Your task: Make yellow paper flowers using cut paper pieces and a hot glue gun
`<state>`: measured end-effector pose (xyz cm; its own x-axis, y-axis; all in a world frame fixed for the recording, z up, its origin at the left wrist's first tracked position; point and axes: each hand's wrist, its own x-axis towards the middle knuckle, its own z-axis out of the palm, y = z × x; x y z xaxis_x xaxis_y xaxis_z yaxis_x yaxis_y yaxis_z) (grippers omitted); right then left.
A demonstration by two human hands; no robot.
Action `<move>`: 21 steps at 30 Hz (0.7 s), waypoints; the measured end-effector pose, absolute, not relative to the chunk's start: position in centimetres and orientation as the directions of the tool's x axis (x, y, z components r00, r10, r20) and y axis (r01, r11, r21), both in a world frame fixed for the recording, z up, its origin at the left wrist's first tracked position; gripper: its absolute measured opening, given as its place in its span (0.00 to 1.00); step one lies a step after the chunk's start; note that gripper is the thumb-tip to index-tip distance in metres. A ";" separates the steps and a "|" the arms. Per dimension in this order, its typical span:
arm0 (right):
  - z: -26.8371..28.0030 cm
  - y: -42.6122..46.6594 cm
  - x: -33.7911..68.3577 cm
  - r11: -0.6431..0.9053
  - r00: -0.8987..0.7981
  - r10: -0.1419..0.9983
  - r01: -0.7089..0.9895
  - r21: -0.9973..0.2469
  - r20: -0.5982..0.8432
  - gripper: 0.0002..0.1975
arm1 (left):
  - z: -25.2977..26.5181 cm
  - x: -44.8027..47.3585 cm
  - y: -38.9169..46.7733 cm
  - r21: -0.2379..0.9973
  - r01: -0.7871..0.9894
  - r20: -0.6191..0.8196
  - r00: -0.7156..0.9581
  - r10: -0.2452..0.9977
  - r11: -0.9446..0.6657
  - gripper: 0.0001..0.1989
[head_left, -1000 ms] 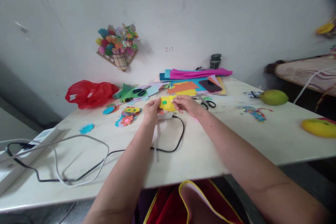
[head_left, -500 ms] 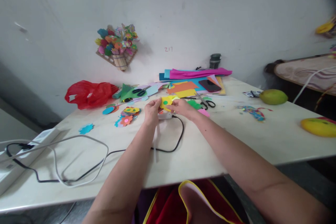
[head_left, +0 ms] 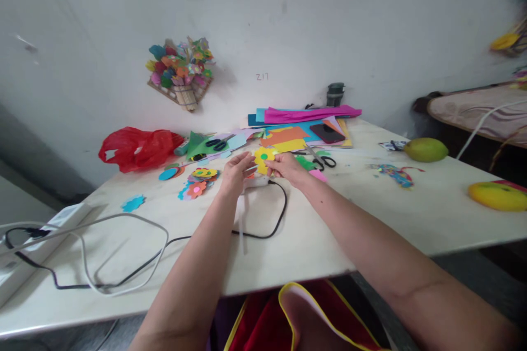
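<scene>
A yellow flower cutout (head_left: pixel 264 160) with a green dot at its centre is pinched in my right hand (head_left: pixel 287 169). Close to its left edge, my left hand (head_left: pixel 240 169) has its fingers stretched out and appears apart from the flower. Below both hands lies a white glue gun (head_left: pixel 258 181), partly hidden, with a translucent glue stick (head_left: pixel 242 225) pointing toward me. To the left, flower cutouts (head_left: pixel 196 189) in several colours are piled up. Black-handled scissors (head_left: pixel 325 162) lie to the right of my right hand.
A black cord (head_left: pixel 284 211) loops from the glue gun to a power strip (head_left: pixel 49 241) at left. Coloured sheets (head_left: pixel 288 134) and a phone (head_left: pixel 327 133) lie behind. A red plastic bag (head_left: pixel 140 148) is at far left; mangoes (head_left: pixel 426 149) sit at right.
My left hand has let go of the yellow flower and moved slightly left, its fingers spreading. The flower stays in my right hand, now showing more of its shape.
</scene>
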<state>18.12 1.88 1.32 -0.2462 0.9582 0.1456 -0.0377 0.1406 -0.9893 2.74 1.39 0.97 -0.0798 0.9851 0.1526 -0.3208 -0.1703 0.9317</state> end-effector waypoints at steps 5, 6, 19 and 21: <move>1.5 1.7 18.2 0.110 -0.277 0.954 -0.035 -0.993 0.115 0.10 | 0.9 3.3 1.1 0.966 -0.197 0.172 -0.011 0.985 -0.171 0.16; 1.4 1.6 18.2 0.104 -0.284 0.952 -0.034 -0.994 0.110 0.10 | 0.9 3.4 1.0 0.966 -0.183 0.181 -0.035 0.983 -0.184 0.16; 1.6 2.0 19.3 0.161 -0.383 0.906 -0.087 -0.983 0.182 0.12 | 1.2 3.1 1.2 0.963 -0.191 0.172 -0.112 0.979 -0.191 0.21; 1.6 2.3 19.5 0.193 -0.340 0.910 -0.153 -0.969 0.235 0.11 | 1.1 3.0 1.3 0.966 -0.192 0.160 -0.098 0.982 -0.176 0.20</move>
<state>19.46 2.32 1.63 -0.3404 0.9103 0.2354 -0.1526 0.1935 -0.9692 2.98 1.28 1.13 -0.0981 0.9823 0.1597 -0.1917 -0.1761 0.9655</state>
